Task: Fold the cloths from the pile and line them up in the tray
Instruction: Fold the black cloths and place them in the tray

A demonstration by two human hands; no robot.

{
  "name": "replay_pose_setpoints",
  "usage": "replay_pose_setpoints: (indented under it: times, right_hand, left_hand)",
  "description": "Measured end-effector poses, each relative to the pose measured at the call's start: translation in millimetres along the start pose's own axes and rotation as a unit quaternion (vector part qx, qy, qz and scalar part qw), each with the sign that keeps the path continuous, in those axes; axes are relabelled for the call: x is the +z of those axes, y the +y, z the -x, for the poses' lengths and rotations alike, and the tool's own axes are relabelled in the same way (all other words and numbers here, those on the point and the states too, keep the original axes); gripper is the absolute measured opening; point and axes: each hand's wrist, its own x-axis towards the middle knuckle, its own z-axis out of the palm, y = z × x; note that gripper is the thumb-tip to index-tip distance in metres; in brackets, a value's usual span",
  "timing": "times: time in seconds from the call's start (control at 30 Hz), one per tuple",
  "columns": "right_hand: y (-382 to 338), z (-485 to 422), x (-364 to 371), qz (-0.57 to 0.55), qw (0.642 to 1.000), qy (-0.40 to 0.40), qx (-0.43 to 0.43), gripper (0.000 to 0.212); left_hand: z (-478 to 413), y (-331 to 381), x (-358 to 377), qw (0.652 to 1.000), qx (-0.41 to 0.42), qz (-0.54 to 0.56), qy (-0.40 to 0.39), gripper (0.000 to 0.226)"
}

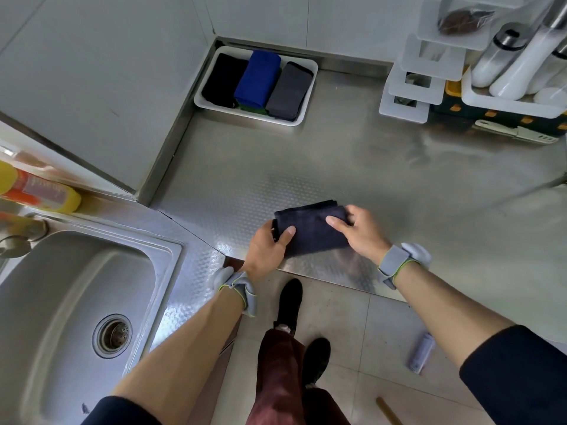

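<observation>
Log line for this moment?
folding | left hand, right hand grip navy cloth on counter | tray holds black cloth, blue cloth, grey cloth

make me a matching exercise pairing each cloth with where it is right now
Things:
1 black cloth
2 blue cloth
3 grey cloth
4 navy cloth

Places:
a middle of the tray
b gripped by the left hand and right hand at the counter edge
c right end of the tray
d left end of the tray

Pairs: 1-d; 2-a; 3-c; 4-b
</observation>
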Motion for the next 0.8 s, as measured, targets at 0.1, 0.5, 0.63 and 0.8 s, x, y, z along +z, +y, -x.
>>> replay_pose_setpoints:
  times: [0.1, 0.5, 0.63, 0.8]
  right_hand:
    - [-7.1, -7.8, 5.1, 0.068, 0.998, 0.016, -0.003, 0.04]
    - [-21.0, -2.6, 27.7, 0.243, 0.962, 0.119, -0.018, 0.043]
    - [-26.1, 6.8, 34.6, 0.305, 0.926, 0.19, -0.113, 0.037]
    - [0.0, 22.5, 51.6, 0.384, 0.854, 0.099, -0.338, 0.045]
  left_hand:
    - [-1.4, 8.4, 4.6, 0.999, -0.014, -0.028, 0.024, 0.045]
    - [-10.1, 15.3, 27.3, 0.97, -0.049, -0.173, 0.161, 0.036]
    - [-13.0, 13.2, 28.8, 0.969, -0.06, -0.173, 0.165, 0.035]
    - [-12.1, 14.6, 29.0, 0.97, -0.069, -0.168, 0.16, 0.038]
